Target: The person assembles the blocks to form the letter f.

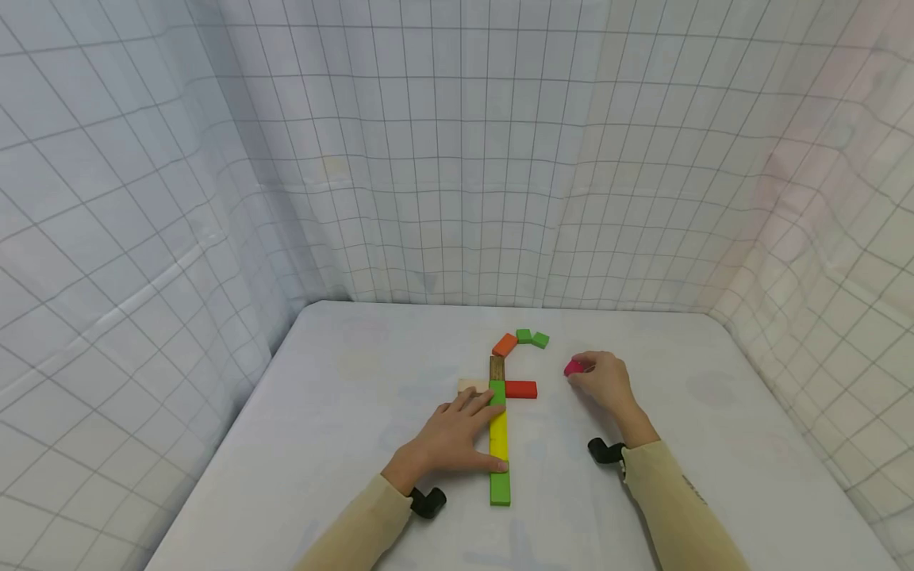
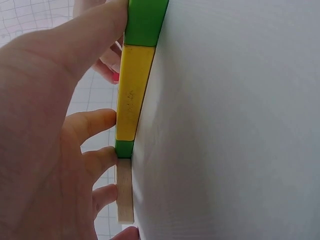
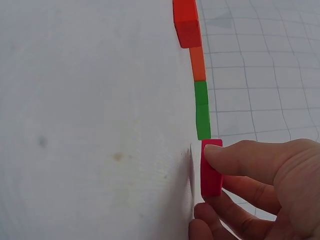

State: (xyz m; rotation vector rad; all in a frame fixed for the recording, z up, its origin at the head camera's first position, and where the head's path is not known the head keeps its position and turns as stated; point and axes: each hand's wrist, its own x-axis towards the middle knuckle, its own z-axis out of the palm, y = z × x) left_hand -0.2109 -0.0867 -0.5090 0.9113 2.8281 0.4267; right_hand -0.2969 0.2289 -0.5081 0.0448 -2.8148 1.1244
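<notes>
My right hand [image 1: 605, 384] pinches a pinkish-red block [image 3: 211, 170] between thumb and fingers, right of the other blocks. With fingers spread, my left hand [image 1: 455, 434] rests on a vertical line of blocks. Its thumb touches where the yellow block [image 1: 498, 432] meets the lower green block [image 1: 500, 489]. Its other fingers lie over the upper green block [image 1: 497, 388] and the pale wooden block [image 2: 125, 190]. A red block [image 1: 521, 389] juts right from the line. Above stand a brown block [image 1: 497, 368], an orange block [image 1: 505, 345] and two small green blocks [image 1: 540, 340], curving right.
The blocks lie on a white-covered table [image 1: 343, 396] with rounded far corners. White grid-patterned curtains [image 1: 457, 159] hang behind it and on both sides. Black wrist-worn devices [image 1: 428, 503] sit by both cuffs, close above the table.
</notes>
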